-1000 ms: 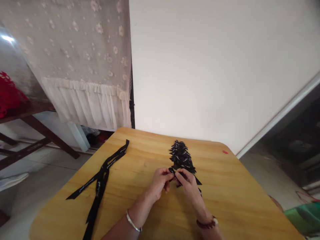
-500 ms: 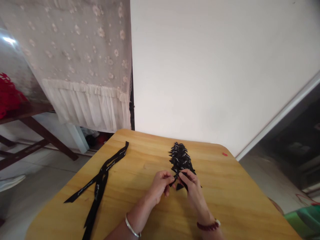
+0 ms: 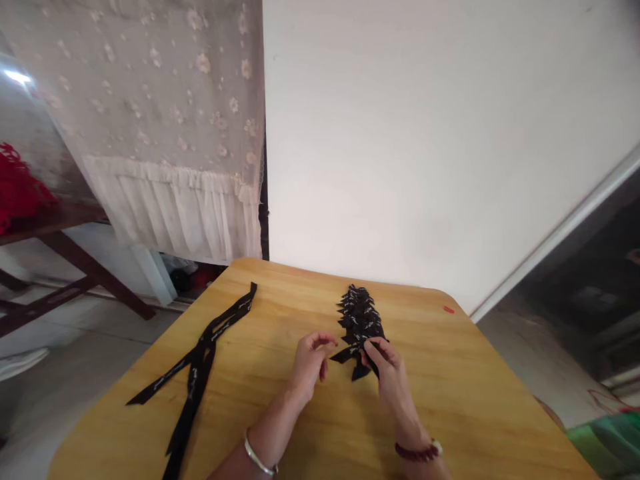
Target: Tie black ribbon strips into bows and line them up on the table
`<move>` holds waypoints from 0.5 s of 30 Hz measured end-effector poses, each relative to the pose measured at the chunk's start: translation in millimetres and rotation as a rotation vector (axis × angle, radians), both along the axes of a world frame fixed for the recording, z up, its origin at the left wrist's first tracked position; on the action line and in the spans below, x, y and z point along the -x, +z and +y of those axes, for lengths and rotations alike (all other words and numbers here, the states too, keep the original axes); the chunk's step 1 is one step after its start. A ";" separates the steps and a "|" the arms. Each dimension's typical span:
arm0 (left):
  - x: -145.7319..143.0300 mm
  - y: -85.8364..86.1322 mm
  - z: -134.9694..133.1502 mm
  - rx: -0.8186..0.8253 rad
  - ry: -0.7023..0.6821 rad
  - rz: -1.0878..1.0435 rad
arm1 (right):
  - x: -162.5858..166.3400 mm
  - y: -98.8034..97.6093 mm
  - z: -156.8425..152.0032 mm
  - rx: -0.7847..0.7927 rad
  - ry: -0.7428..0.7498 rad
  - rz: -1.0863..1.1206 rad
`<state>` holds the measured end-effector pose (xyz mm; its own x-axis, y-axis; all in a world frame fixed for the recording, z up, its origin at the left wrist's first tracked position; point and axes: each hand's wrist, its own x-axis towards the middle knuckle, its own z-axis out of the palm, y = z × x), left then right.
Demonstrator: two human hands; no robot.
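Observation:
A row of small black ribbon bows (image 3: 361, 315) lies on the wooden table (image 3: 450, 400), running away from me. At its near end my right hand (image 3: 386, 362) pinches one black bow (image 3: 356, 357) against the tabletop. My left hand (image 3: 309, 360) hovers just left of that bow, fingers loosely curled, thumb and forefinger close together, holding nothing I can see. Long strips of black printed ribbon (image 3: 200, 360) lie spread across the left part of the table, well away from both hands.
A small red scrap (image 3: 449, 309) sits near the table's far right edge. Beyond the table stands a white wall; a lace curtain (image 3: 165, 133) hangs at the left. A dark wooden bench with red cloth (image 3: 20, 193) stands far left.
My left hand has let go of the bow and drawn a little to the left. My right hand has laid the bow down at the near end of the row.

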<state>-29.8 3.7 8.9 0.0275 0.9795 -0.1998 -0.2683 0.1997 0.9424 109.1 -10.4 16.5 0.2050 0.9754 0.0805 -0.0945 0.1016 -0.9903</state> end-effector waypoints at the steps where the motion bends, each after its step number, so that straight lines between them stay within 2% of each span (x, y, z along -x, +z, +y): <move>1: 0.7 2.3 0.3 -0.036 0.034 -0.035 | 0.1 -1.2 0.4 -0.016 0.012 -0.072; 3: 1.1 5.7 -0.2 -0.058 0.019 -0.117 | 1.1 -4.1 0.8 -0.036 0.040 -0.209; 7: -2.0 4.7 -3.7 0.055 -0.153 -0.234 | 4.6 -9.2 0.6 -0.066 0.075 -0.378; 9: -4.6 1.6 -5.2 0.078 -0.202 -0.270 | 5.8 -10.2 0.1 -0.082 0.079 -0.407; 15: -10.0 -3.9 -5.8 0.038 -0.213 -0.303 | 7.2 -11.8 0.5 -0.066 0.105 -0.358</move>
<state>-19.8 -2.1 5.0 0.2937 0.9374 -0.1872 -0.4826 0.3144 0.8175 101.9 -9.8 4.6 0.0514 0.9800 0.1924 0.2431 0.1746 -0.9542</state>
